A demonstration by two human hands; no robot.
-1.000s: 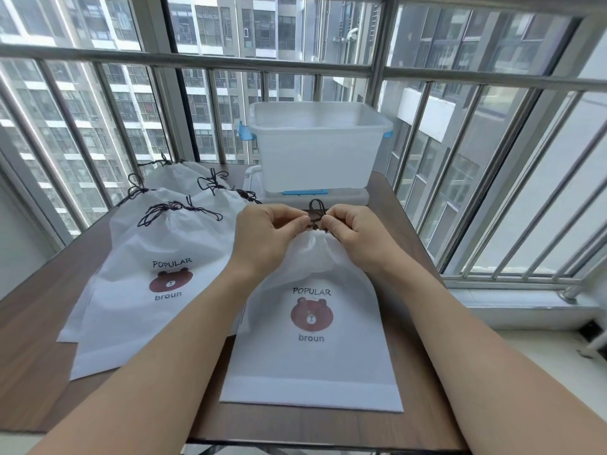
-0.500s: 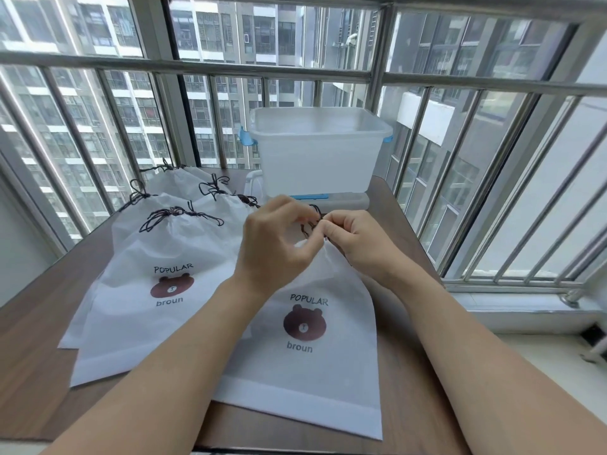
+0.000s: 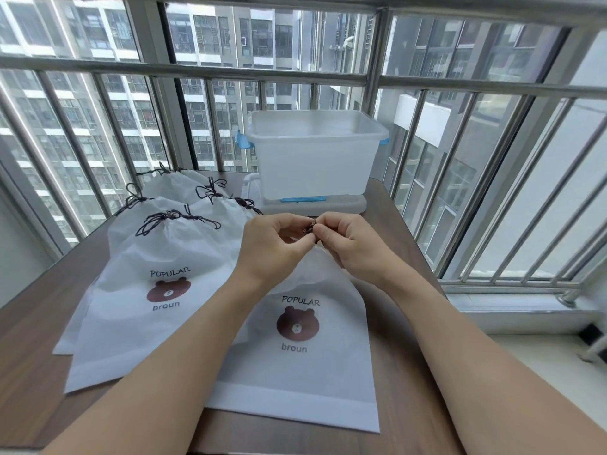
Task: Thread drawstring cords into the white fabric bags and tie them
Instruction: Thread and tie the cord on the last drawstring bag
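At the gathered neck of the white fabric drawstring bag with a brown bear print (image 3: 305, 353), lying flat on the brown wooden bench (image 3: 29, 382), the left hand (image 3: 272, 247) and right hand (image 3: 353, 246) meet, each grip pinching the dark drawstring cord (image 3: 311, 224). Tied white bags (image 3: 147, 284) lie stacked to the left.
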